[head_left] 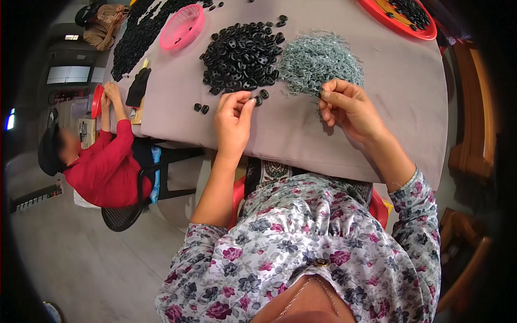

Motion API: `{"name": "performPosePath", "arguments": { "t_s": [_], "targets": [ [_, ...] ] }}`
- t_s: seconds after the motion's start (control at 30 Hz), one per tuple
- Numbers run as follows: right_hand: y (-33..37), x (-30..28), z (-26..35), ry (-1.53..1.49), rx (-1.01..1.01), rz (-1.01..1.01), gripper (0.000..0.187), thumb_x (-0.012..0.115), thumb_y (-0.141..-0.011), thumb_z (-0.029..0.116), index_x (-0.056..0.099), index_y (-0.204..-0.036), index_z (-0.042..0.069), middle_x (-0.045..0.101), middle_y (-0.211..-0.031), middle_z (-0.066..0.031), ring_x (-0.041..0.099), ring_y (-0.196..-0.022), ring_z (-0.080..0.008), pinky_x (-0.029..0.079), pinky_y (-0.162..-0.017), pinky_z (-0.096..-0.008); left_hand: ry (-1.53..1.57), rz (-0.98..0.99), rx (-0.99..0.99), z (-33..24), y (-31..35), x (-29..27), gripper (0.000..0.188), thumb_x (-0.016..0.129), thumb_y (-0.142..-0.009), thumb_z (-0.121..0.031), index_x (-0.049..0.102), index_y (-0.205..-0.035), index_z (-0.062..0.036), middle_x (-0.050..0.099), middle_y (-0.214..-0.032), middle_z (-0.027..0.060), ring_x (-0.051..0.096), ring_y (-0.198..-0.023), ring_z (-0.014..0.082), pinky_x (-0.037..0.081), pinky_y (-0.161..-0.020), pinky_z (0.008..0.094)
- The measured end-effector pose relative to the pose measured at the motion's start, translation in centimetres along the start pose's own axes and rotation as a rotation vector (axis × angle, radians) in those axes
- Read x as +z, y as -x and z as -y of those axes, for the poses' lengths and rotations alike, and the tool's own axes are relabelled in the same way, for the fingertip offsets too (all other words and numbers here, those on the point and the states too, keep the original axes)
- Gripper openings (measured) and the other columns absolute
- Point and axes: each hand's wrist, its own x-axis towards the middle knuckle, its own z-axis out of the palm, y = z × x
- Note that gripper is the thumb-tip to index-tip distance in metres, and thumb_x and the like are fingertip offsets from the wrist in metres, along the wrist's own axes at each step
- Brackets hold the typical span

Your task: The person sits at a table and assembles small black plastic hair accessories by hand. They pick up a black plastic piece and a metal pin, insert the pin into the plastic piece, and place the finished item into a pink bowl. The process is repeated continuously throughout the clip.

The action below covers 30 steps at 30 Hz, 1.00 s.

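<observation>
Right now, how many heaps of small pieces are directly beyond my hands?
2: the black heap beyond your left hand, and the grey heap beyond your right hand. No other heap seems hidden there.

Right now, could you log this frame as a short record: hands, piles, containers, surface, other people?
Left hand: fingertips at a small black piece; grip unclear
Right hand: thumb and finger pinching a small dark piece
Piles: black pile, left; grey pile of slender pieces, right
Containers: pink basket, upper left; red tray, upper right, holding black pieces
Surface: cloth-covered table
Other people: person in red, left, hands near a red dish; another person, upper left
</observation>
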Motion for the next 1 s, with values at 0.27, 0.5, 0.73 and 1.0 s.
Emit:
{"name": "performPosePath", "arguments": {
  "t_s": [0.27,0.5,0.73,1.0],
  "targets": [
    [0.1,0.1,-0.2,0.031,0.0,0.002,0.006,0.062,-0.093,0.012,0.06,-0.09,0.008,0.063,-0.076,-0.0012,0.06,-0.058,-0.0075,0.048,-0.05,-0.021,0.034,0.01,-0.019,0.1,-0.1,-0.5,0.02,0.072,-0.083,-0.003,0.066,-0.102,0.0006,0.057,-0.097,0.0042,0.055,-0.071,0.0073,0.047,-0.062,0.0214],
    [0.1,0.1,-0.3,0.032,-0.02,0.029,0.008,0.062,-0.093,0.012,0.059,-0.087,0.008,0.062,-0.075,-0.0003,0.059,-0.057,-0.0066,0.047,-0.048,-0.0215,0.002,-0.007,-0.138,0.8,-0.7,-1.4,0.018,0.074,-0.082,-0.005,0.066,-0.098,0.0007,0.058,-0.083,0.0029,0.054,-0.066,0.0077,0.046,-0.06,0.0223],
    [0.1,0.2,-0.3,0.055,-0.012,0.039,0.009,0.062,-0.093,0.013,0.058,-0.087,0.008,0.062,-0.075,-0.0002,0.06,-0.057,-0.0063,0.046,-0.046,-0.0217,-0.133,0.058,-0.042,0.3,-0.1,-1.3,0.019,0.074,-0.081,-0.001,0.067,-0.099,-0.0001,0.058,-0.085,-0.0013,0.048,-0.068,0.0025,0.043,-0.062,0.0163],
    [0.1,0.1,-0.7,0.059,-0.019,0.056,0.01,0.063,-0.093,0.014,0.058,-0.088,0.007,0.063,-0.076,-0.0013,0.06,-0.057,-0.0063,0.047,-0.045,-0.0214,-0.202,0.075,0.092,-0.3,0.9,-1.3,0.019,0.071,-0.082,-0.001,0.065,-0.101,-0.0002,0.059,-0.087,0.0014,0.05,-0.068,0.0064,0.044,-0.064,0.0201]
  ]
}}
